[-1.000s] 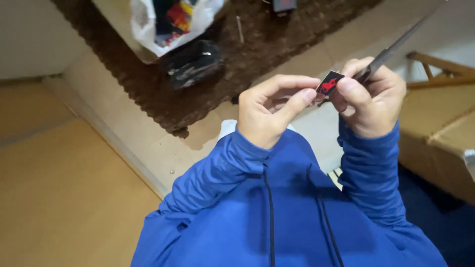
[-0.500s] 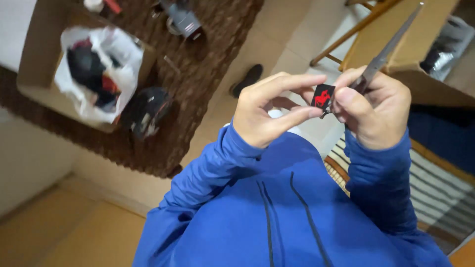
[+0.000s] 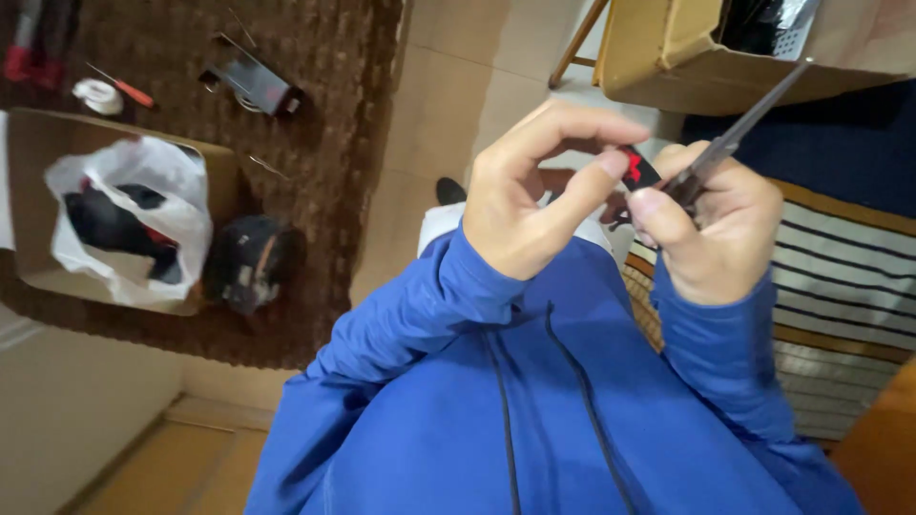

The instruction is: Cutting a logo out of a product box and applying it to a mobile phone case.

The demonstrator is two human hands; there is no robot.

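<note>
A small black tag with a red figure (image 3: 636, 169) is pinched between the thumb and forefinger of the left hand (image 3: 534, 195), whose other fingers are curled loosely behind it. The tag is held in the air in front of the chest, above the blue hooded top (image 3: 534, 420), and is touched on its right side by the thumb of the right hand (image 3: 711, 234). A slim grey metal tool (image 3: 739, 129) is gripped in the closed right hand, its long end pointing up and to the right; its working tip at the tag is hidden by the fingers.

Behind the hands a cardboard box (image 3: 668, 57) is seen at the upper right, with a striped cloth (image 3: 840, 286) below it. Farther left, on a brown rug (image 3: 315, 143), a white plastic bag (image 3: 134, 224) is set inside another open cardboard box (image 3: 38, 153) near the rug's left edge. A dark rounded object (image 3: 250, 262) lies just beside that box, and a red-handled tool (image 3: 124, 88) lies near the rug's top edge.
</note>
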